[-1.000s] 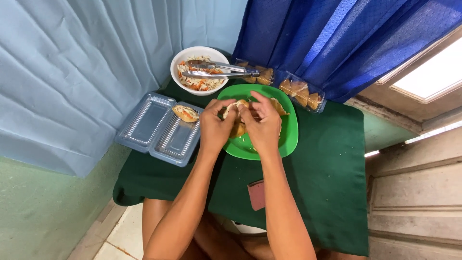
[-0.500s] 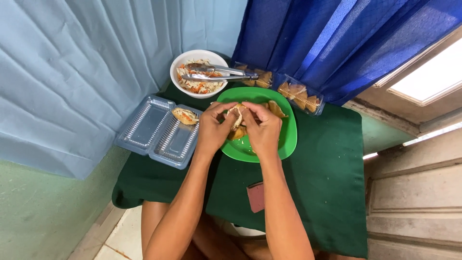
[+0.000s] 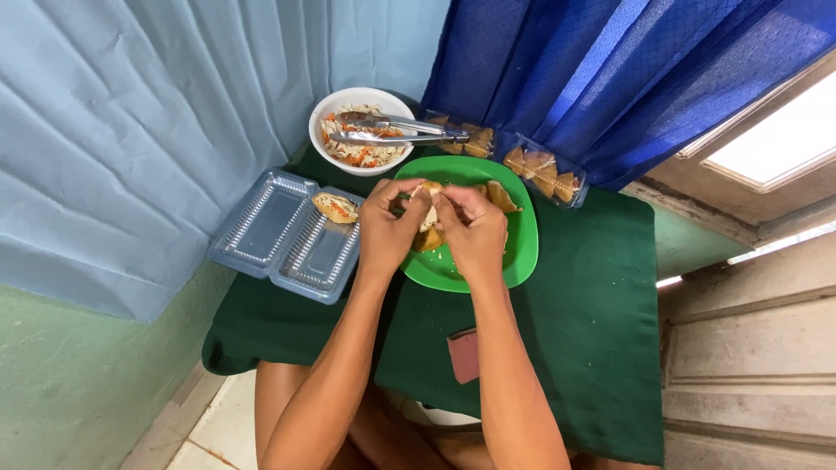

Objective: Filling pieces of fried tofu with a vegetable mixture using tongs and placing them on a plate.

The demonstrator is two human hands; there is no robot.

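Green-clothed bench (image 3: 592, 331); landmark is my green plate (image 3: 514, 261). Above its near-left part, both grips pinch one small bread roll (image 3: 428, 213): left hand (image 3: 387, 231) and right hand (image 3: 475, 235) about equally near. Roll's axis hidden. Salad bowl (image 3: 348, 161) beyond the plate; clear hinged tray (image 3: 279, 235) left.

A small golden-brown pastry (image 3: 428, 211), split open, is held just above the green plate (image 3: 522, 252).

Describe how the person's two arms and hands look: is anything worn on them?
Both forearms are bare, with no sleeves in view. The left hand and the right hand wear no gloves. No watch, bracelet or ring can be seen on either one.
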